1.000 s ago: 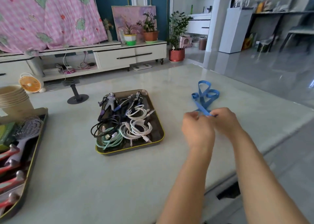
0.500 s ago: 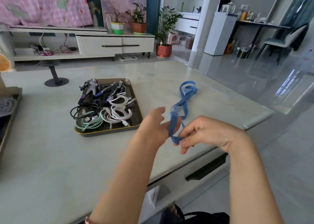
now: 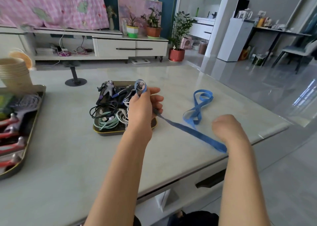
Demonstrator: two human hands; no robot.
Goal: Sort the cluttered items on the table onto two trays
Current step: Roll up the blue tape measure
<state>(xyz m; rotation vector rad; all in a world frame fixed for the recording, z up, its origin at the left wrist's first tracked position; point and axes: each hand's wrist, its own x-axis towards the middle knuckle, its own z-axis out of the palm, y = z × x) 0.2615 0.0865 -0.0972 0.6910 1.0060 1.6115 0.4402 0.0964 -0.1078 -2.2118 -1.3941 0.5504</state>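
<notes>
- The blue strap [image 3: 188, 131] is judged light, soft and limp. It would slide easily through a loose grip and is best taken flat between thumb and fingers, close to the coil.
- One end is wound into a small coil at the fingertips of the left hand [image 3: 144, 105] and is gripped there. This hand is raised over the tray of cables [image 3: 109, 133].
- From there the strap is stretched taut to the right hand [image 3: 226, 128], which is bent down at the wrist near the edge of the table [image 3: 68, 157]. Its fingers are hidden, so its grip cannot be told.
- The remaining loops are left lying on the table beyond the right hand.
</notes>
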